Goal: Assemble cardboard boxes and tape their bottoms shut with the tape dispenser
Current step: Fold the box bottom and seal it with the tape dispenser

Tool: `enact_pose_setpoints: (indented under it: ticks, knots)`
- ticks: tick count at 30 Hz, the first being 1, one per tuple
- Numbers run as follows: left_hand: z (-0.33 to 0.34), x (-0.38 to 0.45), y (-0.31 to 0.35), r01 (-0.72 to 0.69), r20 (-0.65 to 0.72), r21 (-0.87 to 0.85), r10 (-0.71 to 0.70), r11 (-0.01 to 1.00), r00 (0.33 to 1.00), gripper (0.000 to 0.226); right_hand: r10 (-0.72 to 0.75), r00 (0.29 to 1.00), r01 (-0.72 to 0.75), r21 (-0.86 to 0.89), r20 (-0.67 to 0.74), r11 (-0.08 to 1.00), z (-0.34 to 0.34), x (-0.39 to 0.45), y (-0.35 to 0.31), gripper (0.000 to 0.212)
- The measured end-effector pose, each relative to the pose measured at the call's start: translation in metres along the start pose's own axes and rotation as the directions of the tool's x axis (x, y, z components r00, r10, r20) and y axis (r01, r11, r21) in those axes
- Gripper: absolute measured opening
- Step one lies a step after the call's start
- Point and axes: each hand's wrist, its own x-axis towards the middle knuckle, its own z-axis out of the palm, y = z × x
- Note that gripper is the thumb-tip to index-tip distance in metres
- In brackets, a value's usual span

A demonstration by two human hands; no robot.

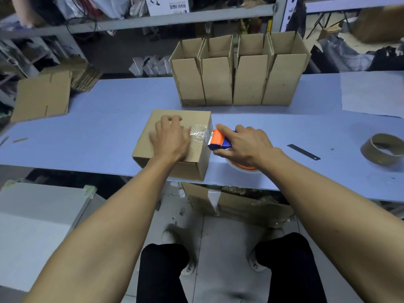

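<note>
While the right hand (240,143) keeps its grip curled round the tape dispenser (219,139), forefinger laid along the top, the orange-and-blue head sits at the right edge of the box (175,138), a strip of clear tape (200,133) running from its blade onto the cardboard. Left hand (171,137) lies flat on the box bottom, fingers straight, pressing flaps and tape down.

Box stands bottom-up near the front edge of the blue worktop (98,119). Judged light, hollow and stiff only at the edges: the panels would dent, so press near the seam and hold by the corners. Tape judged thin and clingy; it already wrinkles.

Behind: four assembled boxes (240,84) in a row, flaps up. Flat blanks (41,97) at far left. Spent tape core (381,148) and a black blade (303,152) at right.

Writing: a white carton (167,5) on the shelf carries print, upside down, not legible. No brand visible on the dispenser.
</note>
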Motion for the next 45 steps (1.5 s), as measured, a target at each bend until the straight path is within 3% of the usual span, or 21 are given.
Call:
enact_pose_setpoints:
  ticks: [1,3,5,8,13,18,25,36,40,45]
  knots:
    - [-0.003,-0.001,0.004,-0.104,0.022,-0.082,0.106,0.991,0.994,0.047,-0.001,1.000,0.001,0.003,0.013,1.000,0.000,0.001,0.000,0.077]
    - [-0.007,-0.005,0.010,-0.256,0.208,-0.223,0.302,0.941,0.930,0.061,-0.002,1.000,0.002,0.008,0.018,1.000,0.000,0.004,-0.003,0.083]
    - [-0.008,-0.013,0.012,-0.265,0.404,-0.253,0.350,0.931,0.845,0.076,-0.014,1.000,0.014,0.004,0.027,1.000,0.001,0.006,-0.005,0.091]
    - [-0.006,-0.014,0.006,-0.265,0.489,-0.234,0.349,0.935,0.800,0.088,-0.021,0.999,0.021,-0.007,0.049,1.000,0.002,0.007,-0.004,0.092]
    - [0.000,-0.017,0.006,-0.250,0.445,-0.218,0.324,0.943,0.835,0.082,0.002,0.999,-0.003,0.025,0.043,1.000,-0.004,0.001,0.006,0.083]
    - [-0.003,-0.018,0.008,-0.227,0.482,-0.256,0.327,0.940,0.813,0.078,0.012,0.999,-0.020,0.158,0.053,0.987,-0.009,-0.015,0.016,0.081]
    - [-0.001,-0.019,0.006,-0.218,0.463,-0.285,0.333,0.933,0.821,0.077,-0.016,0.998,0.011,0.099,0.056,0.995,-0.018,-0.025,0.018,0.078]
    - [-0.005,-0.019,0.009,-0.212,0.436,-0.272,0.317,0.939,0.842,0.078,0.105,0.991,-0.101,-0.053,0.080,0.993,-0.008,-0.018,0.006,0.061]
    - [-0.004,-0.015,0.009,-0.209,0.414,-0.259,0.304,0.943,0.858,0.078,0.088,0.988,-0.072,-0.125,0.128,0.989,-0.005,-0.001,-0.011,0.050]
    - [-0.004,-0.005,0.014,-0.258,0.347,-0.163,0.300,0.952,0.888,0.083,0.045,0.987,-0.020,-0.166,0.152,0.986,-0.003,0.016,-0.023,0.052]
